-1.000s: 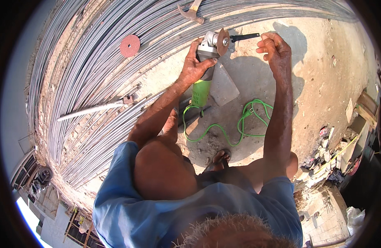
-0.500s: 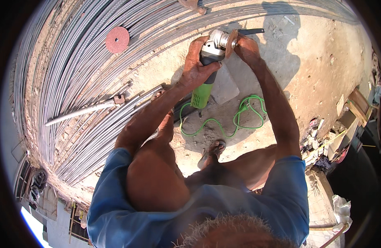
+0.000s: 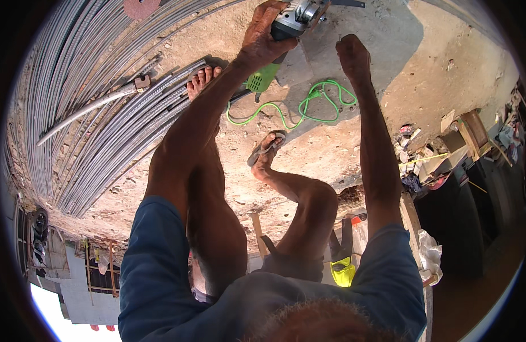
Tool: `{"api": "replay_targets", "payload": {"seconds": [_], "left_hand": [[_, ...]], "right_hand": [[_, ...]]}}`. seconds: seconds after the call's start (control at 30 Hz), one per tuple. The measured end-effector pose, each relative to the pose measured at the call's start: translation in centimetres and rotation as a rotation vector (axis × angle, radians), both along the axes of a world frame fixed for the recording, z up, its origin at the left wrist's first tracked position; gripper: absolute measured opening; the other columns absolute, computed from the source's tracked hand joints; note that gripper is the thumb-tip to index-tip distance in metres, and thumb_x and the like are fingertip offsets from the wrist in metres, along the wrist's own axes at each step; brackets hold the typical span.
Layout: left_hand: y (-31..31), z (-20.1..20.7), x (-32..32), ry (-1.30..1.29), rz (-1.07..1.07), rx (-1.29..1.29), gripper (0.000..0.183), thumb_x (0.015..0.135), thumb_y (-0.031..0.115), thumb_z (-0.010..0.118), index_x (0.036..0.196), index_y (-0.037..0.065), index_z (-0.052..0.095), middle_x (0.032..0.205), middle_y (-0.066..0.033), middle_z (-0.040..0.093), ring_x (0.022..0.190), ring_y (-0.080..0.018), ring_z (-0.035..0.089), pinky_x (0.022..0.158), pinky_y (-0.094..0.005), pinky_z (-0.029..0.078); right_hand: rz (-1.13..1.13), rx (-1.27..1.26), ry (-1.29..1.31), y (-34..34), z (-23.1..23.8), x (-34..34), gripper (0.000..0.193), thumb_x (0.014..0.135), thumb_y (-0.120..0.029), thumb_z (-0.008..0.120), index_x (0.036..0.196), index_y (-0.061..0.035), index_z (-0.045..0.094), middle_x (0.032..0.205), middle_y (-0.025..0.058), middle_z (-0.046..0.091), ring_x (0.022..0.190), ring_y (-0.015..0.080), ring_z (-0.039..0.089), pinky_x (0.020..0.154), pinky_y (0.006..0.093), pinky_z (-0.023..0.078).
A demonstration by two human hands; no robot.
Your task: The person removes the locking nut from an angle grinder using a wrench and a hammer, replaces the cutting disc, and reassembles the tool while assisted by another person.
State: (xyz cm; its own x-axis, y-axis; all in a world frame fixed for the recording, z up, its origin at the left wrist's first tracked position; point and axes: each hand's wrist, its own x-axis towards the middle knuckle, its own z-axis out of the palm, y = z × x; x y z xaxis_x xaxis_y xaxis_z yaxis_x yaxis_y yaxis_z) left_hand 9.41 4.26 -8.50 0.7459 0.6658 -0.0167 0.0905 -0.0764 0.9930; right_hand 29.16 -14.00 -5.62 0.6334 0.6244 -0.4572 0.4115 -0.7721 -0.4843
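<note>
At the top, my left hand (image 3: pixel 264 43) grips an angle grinder (image 3: pixel 291 23) around the dark neck behind its silver head. Its green body (image 3: pixel 262 78) points down toward the ground. A reddish-brown cutting disc (image 3: pixel 322 12) sits edge-on at the head, and a flat black bar (image 3: pixel 348 3) shows beside it, partly cut off by the picture's edge. My right hand (image 3: pixel 353 57) is apart from the grinder, to its right, with the fingers curled closed. A tiny bit of something pokes up near its fingertips, too small to name.
Long steel rebars (image 3: pixel 75 74) spread across the left, with another reddish disc (image 3: pixel 141 7) on them. A pipe-handled tool (image 3: pixel 92 111) lies across the bars. Green cord (image 3: pixel 300 114) loops on the ground beyond my sandalled foot (image 3: pixel 267 147). Wood scraps and rubble (image 3: pixel 440 151) lie right.
My right hand has come away from the grinder's disc, toward the right and nearer me. My left hand still holds the grinder. The whole view has shifted, so the ground things appear higher.
</note>
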Motion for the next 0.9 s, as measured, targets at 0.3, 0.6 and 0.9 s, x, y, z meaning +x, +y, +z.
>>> {"api": "replay_targets", "payload": {"seconds": [0.3,0.6,0.9], "left_hand": [[-0.8,1.0,-0.4,0.136,0.053,-0.081,0.076,0.069,0.015,0.088,0.138,0.017,0.056,0.136,-0.0109,0.055,0.126,-0.0330,0.055,0.105,-0.0403,0.048],[-1.6,2.5,0.5,0.426,0.037,0.051,0.075,0.075,0.026,0.085,0.143,0.025,0.054,0.144,-0.0039,0.054,0.127,-0.0356,0.053,0.107,-0.0446,0.046],[-1.4,5.5,2.4,0.662,0.021,0.074,0.070,0.080,0.027,0.082,0.143,0.025,0.050,0.146,-0.0021,0.052,0.130,-0.0291,0.057,0.104,-0.0401,0.052]], "right_hand": [[-0.131,-0.494,0.204,-17.4,25.6,-7.6,0.012,0.089,-0.015,0.068,0.095,-0.0071,0.061,0.080,0.0171,0.068,0.074,0.0354,0.069,0.067,0.0427,0.055],[-0.280,-0.591,0.229,-26.1,39.7,-3.1,0.012,0.088,-0.009,0.063,0.099,-0.0057,0.059,0.081,0.0132,0.065,0.074,0.0233,0.066,0.064,0.0374,0.051],[0.066,-0.403,0.364,-15.0,26.0,25.2,0.011,0.096,-0.012,0.058,0.097,-0.0026,0.052,0.078,0.0110,0.059,0.069,0.0219,0.061,0.067,0.0367,0.053]]}}
